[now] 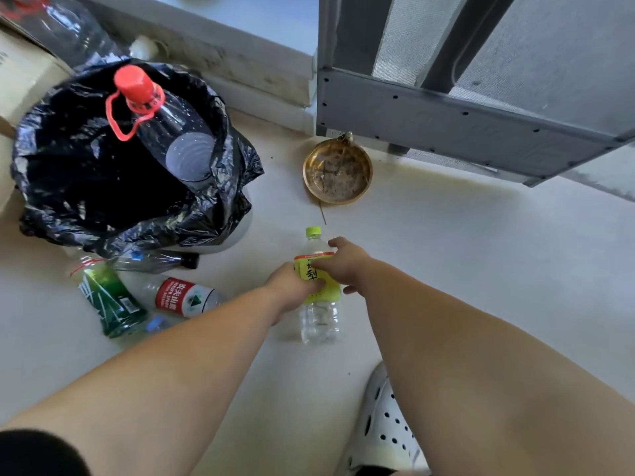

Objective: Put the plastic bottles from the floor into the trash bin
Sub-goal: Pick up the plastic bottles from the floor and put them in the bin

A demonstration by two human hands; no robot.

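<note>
A clear bottle with a yellow-green label and lime cap (319, 297) lies on the pale floor at centre. My left hand (292, 286) grips its labelled middle from the left, and my right hand (343, 264) holds it from the right. The trash bin (237, 231), lined with a black bag, stands at the left; a large clear bottle with a red cap (171, 132) sticks out of it. Below the bin lie a green-labelled bottle (110, 300), a red-labelled bottle (184, 297) and a crushed clear bottle with a dark cap (154, 261).
A round brass dish (337, 171) sits on the floor beyond the held bottle. A grey screen door frame (446, 115) stands at the upper right. A cardboard box (24, 73) is at the far left. My white perforated shoe (385, 427) is at the bottom.
</note>
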